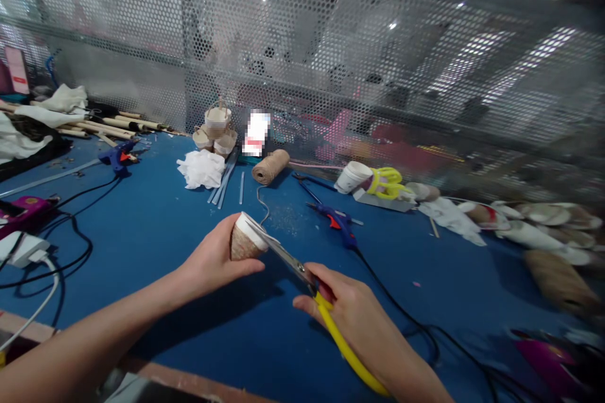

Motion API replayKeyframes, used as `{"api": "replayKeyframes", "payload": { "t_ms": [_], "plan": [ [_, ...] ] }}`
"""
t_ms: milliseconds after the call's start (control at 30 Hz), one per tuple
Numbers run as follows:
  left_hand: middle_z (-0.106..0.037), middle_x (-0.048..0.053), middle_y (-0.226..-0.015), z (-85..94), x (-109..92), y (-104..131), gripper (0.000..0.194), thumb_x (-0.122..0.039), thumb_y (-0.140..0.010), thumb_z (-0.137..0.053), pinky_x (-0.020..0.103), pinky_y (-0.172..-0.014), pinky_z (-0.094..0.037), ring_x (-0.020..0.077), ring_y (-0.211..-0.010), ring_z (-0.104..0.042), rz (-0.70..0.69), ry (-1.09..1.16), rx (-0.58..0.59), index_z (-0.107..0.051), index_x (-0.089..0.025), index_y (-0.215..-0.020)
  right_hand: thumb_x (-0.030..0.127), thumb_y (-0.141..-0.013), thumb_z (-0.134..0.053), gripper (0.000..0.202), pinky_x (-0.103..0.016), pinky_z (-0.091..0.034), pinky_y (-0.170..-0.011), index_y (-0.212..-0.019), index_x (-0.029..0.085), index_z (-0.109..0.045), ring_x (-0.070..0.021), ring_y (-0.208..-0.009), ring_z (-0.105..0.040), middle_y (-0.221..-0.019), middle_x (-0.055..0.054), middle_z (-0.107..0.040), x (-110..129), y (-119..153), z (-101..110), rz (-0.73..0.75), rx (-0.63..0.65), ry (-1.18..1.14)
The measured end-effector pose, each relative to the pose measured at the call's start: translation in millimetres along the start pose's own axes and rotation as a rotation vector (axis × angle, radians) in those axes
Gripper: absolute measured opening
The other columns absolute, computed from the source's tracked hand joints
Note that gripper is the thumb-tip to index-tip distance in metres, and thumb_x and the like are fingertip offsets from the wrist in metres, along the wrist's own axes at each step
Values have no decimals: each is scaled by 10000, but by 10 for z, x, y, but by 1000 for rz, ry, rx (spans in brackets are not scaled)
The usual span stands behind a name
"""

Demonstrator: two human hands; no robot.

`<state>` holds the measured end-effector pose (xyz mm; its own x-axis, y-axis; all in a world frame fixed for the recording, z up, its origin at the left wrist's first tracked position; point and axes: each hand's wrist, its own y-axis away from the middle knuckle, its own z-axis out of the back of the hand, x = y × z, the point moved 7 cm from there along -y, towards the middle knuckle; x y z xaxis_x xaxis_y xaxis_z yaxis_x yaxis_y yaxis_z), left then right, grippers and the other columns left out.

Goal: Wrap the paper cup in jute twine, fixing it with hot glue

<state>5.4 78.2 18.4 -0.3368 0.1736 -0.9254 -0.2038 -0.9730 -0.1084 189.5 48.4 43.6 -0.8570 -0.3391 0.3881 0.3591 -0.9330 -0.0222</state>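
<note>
Two hands are working in front of you, low over the blue table (189, 346). Nearest, your right hand (354, 305) is gripping the yellow-handled scissors (300, 268), its fingers curling round the handles and its thumb sticking out beside them; how widely the handles are spreading is partly hidden. Your left hand (212, 253) is half closing around the small white cup (244, 244), fingers behind and thumb low in front, holding it above the table with its mouth tilting toward the blades. Brown twine is covering the cup's lower part, while the blades are reaching across the white rim; whether they are biting in, I cannot tell. You are apparently trimming at that rim, so turning the cup rather than twisting your wrist, taking short snips, and having your left fingers and the twine wrap sitting below the cutting line should be serving you well. Just beyond, a loose strand (266, 206) is trailing near the cup, so mind the blade tips there. A blue glue gun (341, 227) is lying to the right, and farther back a roll of twine (271, 167) is resting near a phone (256, 132).
</note>
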Motion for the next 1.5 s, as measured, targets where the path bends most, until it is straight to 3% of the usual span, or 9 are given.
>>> {"api": "replayKeyframes", "payload": {
  "t_ms": [133, 267, 333, 467, 667, 1500],
  "plan": [
    [-504, 170, -1175, 39, 101, -23, 799, -442, -610, -671, 407, -815, -448, 272, -984, -540, 165, 266, 92, -325, -120, -1255, 374, -734, -639, 220, -233, -414, -554, -863, 205, -583, -126, -560, -501, -671, 14, -583, -15, 26, 41, 19, -26, -2],
    [-565, 105, -966, -89, 57, 15, 596, -493, -648, -645, 328, -695, -476, 188, -795, -573, 227, 586, 347, -459, -131, -1084, 392, -725, -648, 233, -225, -424, -558, -848, 208, -575, -122, -574, -505, -690, 15, -582, -28, 39, 55, 55, -33, -9],
    [-551, 56, -831, -147, 16, 36, 552, -501, -638, -658, 291, -604, -472, 139, -663, -552, 232, 669, 405, -473, -132, -1006, 404, -692, -675, 292, -230, -435, -571, -886, 208, -578, -127, -588, -519, -722, 7, -588, -46, 33, 58, 58, -57, 6],
    [-509, 4, -733, -157, 19, 14, 493, -440, -630, -686, 228, -546, -412, 92, -601, -480, 204, 602, 294, -470, -128, -944, 463, -644, -695, 409, -250, -451, -605, -935, 207, -564, -144, -631, -540, -760, -3, -590, -68, 5, 29, 66, -71, 13],
    [-505, -6, -745, -119, 85, -24, 503, -378, -629, -685, 225, -539, -371, 91, -603, -442, 175, 428, 162, -468, -117, -1000, 361, -670, -694, 326, -246, -445, -601, -931, 213, -568, -138, -628, -535, -768, -3, -588, -87, -14, -3, 31, -51, 17],
    [-492, -14, -702, -155, 70, -18, 555, -387, -618, -685, 217, -481, -375, 79, -548, -441, 191, 408, 166, -423, -113, -1024, 307, -722, -646, 200, -232, -429, -565, -881, 199, -590, -130, -579, -509, -694, 4, -592, -39, 63, 2, -15, 3, -35]
  ]
}}
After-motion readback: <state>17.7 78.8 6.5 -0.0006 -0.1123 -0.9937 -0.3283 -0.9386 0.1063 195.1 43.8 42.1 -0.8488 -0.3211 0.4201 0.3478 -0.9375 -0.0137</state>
